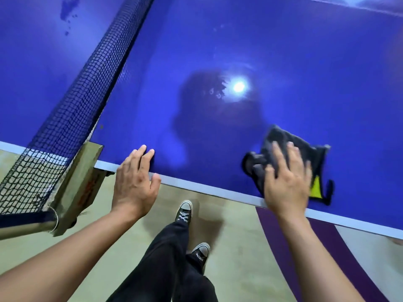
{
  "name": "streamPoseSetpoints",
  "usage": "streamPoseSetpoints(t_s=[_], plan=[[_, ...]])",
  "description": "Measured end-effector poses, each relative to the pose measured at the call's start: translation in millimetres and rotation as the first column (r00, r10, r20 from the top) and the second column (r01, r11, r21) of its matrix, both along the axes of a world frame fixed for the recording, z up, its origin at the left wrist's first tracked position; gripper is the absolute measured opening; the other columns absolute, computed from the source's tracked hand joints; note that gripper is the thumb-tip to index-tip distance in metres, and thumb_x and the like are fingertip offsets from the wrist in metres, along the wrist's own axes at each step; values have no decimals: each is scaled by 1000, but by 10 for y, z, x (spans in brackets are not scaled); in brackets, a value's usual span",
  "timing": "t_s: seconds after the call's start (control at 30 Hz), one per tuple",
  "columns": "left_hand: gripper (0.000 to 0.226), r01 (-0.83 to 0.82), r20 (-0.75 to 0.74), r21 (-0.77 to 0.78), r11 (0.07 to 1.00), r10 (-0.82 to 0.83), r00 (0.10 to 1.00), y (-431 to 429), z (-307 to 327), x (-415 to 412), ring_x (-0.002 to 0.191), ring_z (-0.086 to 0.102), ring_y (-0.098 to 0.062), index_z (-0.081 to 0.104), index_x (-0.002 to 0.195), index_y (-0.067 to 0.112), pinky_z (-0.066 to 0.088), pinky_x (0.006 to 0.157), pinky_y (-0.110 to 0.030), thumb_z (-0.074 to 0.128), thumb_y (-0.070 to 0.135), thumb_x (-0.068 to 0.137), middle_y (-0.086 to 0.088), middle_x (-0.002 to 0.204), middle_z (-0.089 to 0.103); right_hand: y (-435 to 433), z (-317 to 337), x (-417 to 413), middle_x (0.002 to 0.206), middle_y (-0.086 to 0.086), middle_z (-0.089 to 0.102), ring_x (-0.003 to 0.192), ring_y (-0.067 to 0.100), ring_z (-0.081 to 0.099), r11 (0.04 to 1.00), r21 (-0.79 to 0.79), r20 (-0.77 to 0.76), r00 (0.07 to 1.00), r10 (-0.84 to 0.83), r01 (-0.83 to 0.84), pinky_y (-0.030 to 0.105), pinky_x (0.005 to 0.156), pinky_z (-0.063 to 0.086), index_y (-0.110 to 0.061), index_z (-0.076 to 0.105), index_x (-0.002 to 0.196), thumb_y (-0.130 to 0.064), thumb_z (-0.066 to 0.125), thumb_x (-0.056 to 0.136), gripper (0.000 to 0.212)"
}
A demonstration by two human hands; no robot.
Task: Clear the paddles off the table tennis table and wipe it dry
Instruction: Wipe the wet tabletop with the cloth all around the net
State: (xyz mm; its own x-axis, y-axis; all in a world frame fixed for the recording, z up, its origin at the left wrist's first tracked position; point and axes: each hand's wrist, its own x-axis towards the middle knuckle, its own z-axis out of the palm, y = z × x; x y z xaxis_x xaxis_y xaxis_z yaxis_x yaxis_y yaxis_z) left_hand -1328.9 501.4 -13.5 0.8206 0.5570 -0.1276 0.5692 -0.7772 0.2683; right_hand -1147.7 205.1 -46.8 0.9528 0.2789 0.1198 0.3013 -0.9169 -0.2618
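Observation:
The blue table tennis table (250, 51) fills the upper view, its white edge line running along the near side. A dark grey cloth (305, 147) with a yellow label lies flat near that edge, and my right hand (285, 182) presses on it with spread, straight fingers. To the left, my left hand (135, 182) rests on the table's edge, fingers flat on the blue top. Water drops (214, 93) sit near the bright lamp reflection, and a wet patch (68, 9) shows beyond the net. No paddles are in view.
The dark net (82, 88) crosses the table at the left, held by a metal clamp post (80, 182) at the table's side. Below the edge are a beige floor with a purple stripe (290, 253), my legs and sneakers (185, 211).

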Motion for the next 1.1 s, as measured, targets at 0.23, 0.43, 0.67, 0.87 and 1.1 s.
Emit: streamPoseSetpoints(t_s=[0.23,0.43,0.67,0.87,1.1], plan=[[32,-91,133,41,995,85,987,267,78,356,90,52,-37,60,110,11,40,79,-46,58,18,80,-11,113,55,1185,21,-663,168,11,25,156,28,22,1000,5,1,1000,-11,11,62,124,13,-33,38,158,-45,47,95,64],[41,-41,150,70,997,30,988,661,8,756,92,52,-36,59,117,10,42,80,-47,69,10,77,-12,119,54,1854,-57,-93,170,3,20,159,19,11,970,-43,-15,971,238,-239,59,125,10,-42,26,160,-52,44,94,69],[44,84,238,54,995,-95,967,1429,41,1983,109,55,-36,60,122,8,42,91,-47,55,19,80,-12,127,56,2701,-62,1474,171,0,17,158,16,8,991,-83,-28,994,102,-104,54,127,2,-45,23,160,-56,32,97,64],[53,101,187,-24,995,-95,978,2426,-88,3036,142,37,-35,50,141,7,29,119,-46,49,30,93,-16,154,39,3294,-34,2727,172,-2,11,158,15,5,994,-100,-59,997,-47,41,52,127,-2,-46,17,161,-55,27,100,62],[64,73,180,-19,997,-69,981,2619,-221,3222,153,19,-28,44,148,10,18,125,-43,33,43,94,-12,162,28,3921,-4,3773,172,2,9,158,17,3,974,-76,-88,972,-218,211,55,126,-4,-42,18,162,-55,28,102,62]])
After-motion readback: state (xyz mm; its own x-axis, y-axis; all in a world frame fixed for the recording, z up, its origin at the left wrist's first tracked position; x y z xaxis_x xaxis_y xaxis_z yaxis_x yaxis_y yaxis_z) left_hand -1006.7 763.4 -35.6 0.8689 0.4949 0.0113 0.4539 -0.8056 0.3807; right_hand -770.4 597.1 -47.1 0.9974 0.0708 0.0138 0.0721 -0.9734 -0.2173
